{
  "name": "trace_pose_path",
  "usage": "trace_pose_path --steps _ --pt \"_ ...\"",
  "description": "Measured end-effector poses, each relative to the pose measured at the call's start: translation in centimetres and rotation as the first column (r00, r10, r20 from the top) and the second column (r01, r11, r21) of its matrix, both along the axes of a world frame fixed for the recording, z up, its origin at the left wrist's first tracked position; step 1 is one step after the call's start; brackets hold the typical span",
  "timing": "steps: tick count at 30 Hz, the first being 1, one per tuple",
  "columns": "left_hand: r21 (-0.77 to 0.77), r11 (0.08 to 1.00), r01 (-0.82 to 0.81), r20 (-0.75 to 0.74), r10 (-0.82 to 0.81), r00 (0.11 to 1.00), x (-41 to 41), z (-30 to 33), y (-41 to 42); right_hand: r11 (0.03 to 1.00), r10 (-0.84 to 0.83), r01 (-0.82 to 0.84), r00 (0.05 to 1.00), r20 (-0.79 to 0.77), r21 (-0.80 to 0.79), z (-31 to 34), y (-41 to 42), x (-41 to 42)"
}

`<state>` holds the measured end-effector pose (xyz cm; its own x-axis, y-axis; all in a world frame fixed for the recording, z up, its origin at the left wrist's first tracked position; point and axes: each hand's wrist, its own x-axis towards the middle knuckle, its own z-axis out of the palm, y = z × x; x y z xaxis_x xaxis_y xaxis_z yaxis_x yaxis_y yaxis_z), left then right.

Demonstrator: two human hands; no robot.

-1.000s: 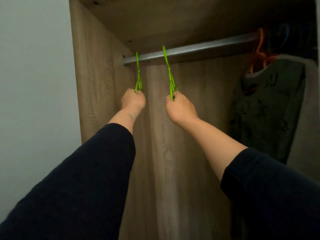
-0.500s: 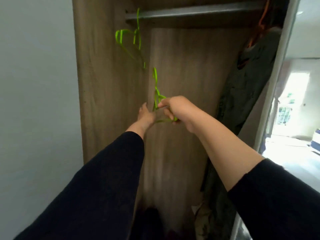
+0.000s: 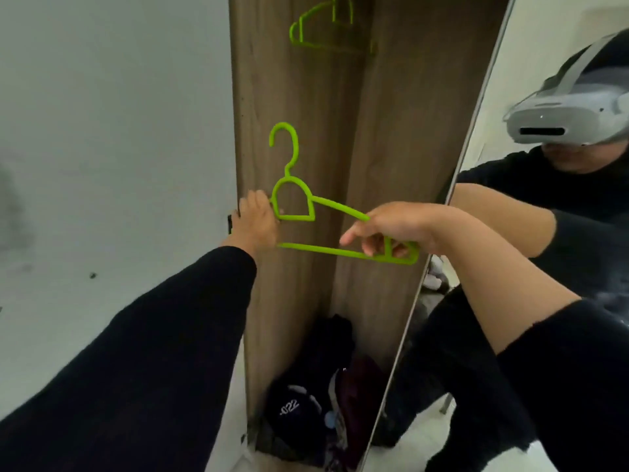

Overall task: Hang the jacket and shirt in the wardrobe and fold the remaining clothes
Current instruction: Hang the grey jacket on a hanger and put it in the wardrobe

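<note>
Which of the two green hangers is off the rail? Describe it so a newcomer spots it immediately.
Start at the wooden wardrobe panel. Mid-height before it, both hands hold a green hanger: left hand, right hand. The other green hanger is at the frame's top, untouched.

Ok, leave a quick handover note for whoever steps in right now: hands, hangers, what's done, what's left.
Right hand has its grip on the green hanger at its right end. Left hand is at its left shoulder, grip unclear.
Second hanger is up top inside the wardrobe.
Dark clothes lie heaped on the wardrobe floor.
Done: one hanger in hand.
Left: nothing hung on it yet; jacket, shirt and folding all remain.
</note>
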<state>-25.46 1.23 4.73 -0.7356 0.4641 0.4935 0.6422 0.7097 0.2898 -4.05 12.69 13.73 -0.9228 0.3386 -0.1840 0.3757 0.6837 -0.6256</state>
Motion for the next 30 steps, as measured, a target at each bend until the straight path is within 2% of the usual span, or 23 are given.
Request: trace_pose_path --steps 2,4,7,11,14,17,21,24,27,30 --pt "-0.031 0.997 -0.066 -0.048 0.064 0.997 2.1 -0.8 -3.2 0.986 0.005 -0.03 0.989 0.148 0.165 -1.2 -0.5 -0.4" --pt "-0.076 0.992 -0.104 -0.06 0.1 0.993 4.3 -1.5 -5.9 0.977 0.03 -0.073 0.977 0.21 0.201 -2.6 -1.9 -1.3" --pt "-0.153 0.975 -0.163 -0.074 0.153 0.985 7.1 -2.5 -10.1 0.989 0.087 -0.1 0.989 0.119 0.106 -4.1 -5.6 -2.9" --pt "-0.175 0.944 -0.279 -0.081 0.269 0.96 10.5 -3.6 -16.6 0.985 0.162 -0.161 0.987 -0.015 0.068 -5.1 -12.1 -4.6" --pt "-0.134 0.937 -0.323 -0.029 0.322 0.946 13.0 -3.9 -22.6 0.966 0.248 -0.244 0.968 -0.036 0.087 -6.1 -17.3 -5.0" --pt "-0.021 0.932 -0.362 0.063 0.363 0.93 16.0 -4.4 -29.4 0.934 0.352 -0.347 0.934 -0.054 0.089 -7.3 -23.0 -4.4" --pt "0.026 0.863 -0.504 0.131 0.497 0.858 21.1 -5.2 -37.8 0.872 0.49 -0.489 0.869 -0.069 0.038 -8.9 -31.4 -1.8" --pt "-0.019 0.797 -0.604 0.104 0.603 0.791 24.9 -6.1 -44.1 0.804 0.588 -0.587 0.808 -0.019 -0.094 -9.6 -37.7 0.6" --pt "-0.023 0.739 -0.673 0.074 0.672 0.736 28.3 -7.1 -49.8 0.695 0.711 -0.683 0.7 0.071 -0.224 -10.4 -43.1 2.4" --pt "-0.016 0.675 -0.738 0.069 0.737 0.672 30.5 -7.5 -54.0 0.626 0.778 -0.755 0.622 0.089 -0.194 -11.0 -48.1 3.3"
